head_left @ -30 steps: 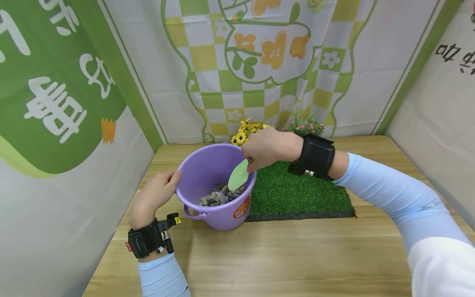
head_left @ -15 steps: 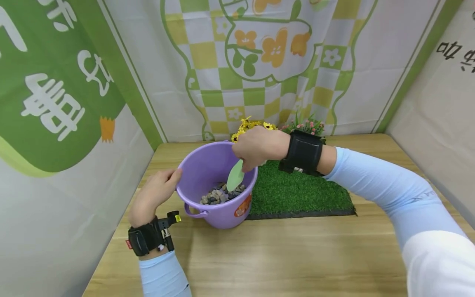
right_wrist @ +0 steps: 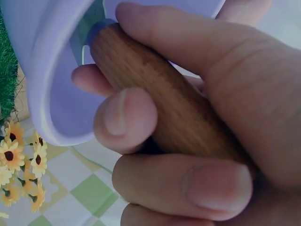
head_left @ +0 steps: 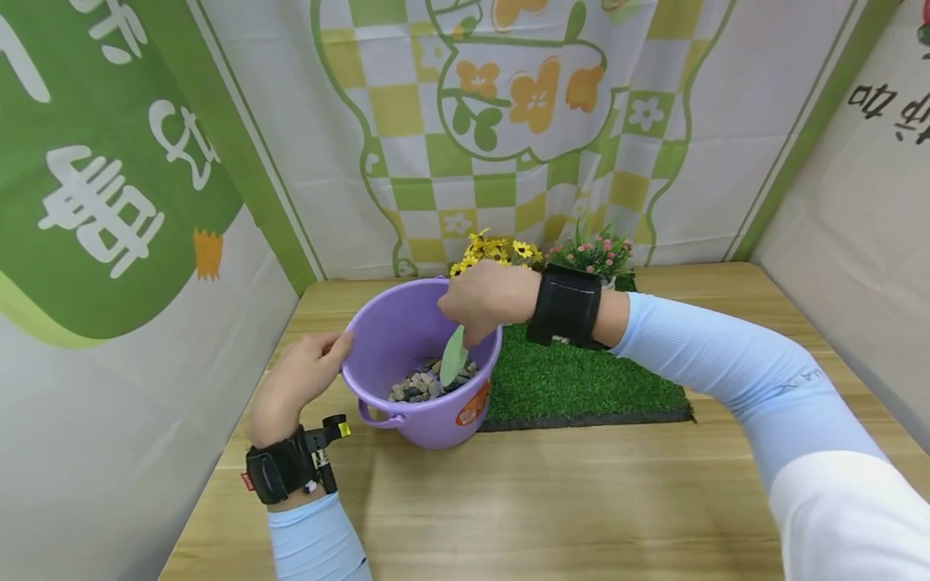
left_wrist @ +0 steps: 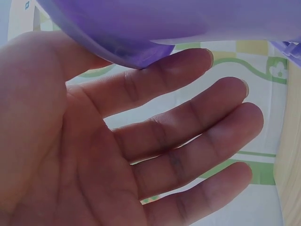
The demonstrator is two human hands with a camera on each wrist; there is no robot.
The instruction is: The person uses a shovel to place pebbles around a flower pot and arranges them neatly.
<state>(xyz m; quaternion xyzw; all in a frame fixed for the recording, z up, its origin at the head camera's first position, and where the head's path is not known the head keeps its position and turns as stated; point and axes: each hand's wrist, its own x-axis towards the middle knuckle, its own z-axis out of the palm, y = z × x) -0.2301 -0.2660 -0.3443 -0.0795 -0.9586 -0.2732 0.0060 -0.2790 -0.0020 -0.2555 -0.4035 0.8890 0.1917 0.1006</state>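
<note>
Over the counter (head_left: 552, 500), clasps the trowel (head_left: 454, 357) in right grip (head_left: 492, 297), blade-down toward pebbles (head_left: 416, 387), pinching the bucket (head_left: 430, 428) by its rim with left grip (head_left: 299, 375).

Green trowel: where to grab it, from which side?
By its rounded wooden handle, probably best from above, at the right side of the purple bucket: the green blade points down toward the stones, leaving the handle uppermost, and it looks thick enough to wrap.
</note>
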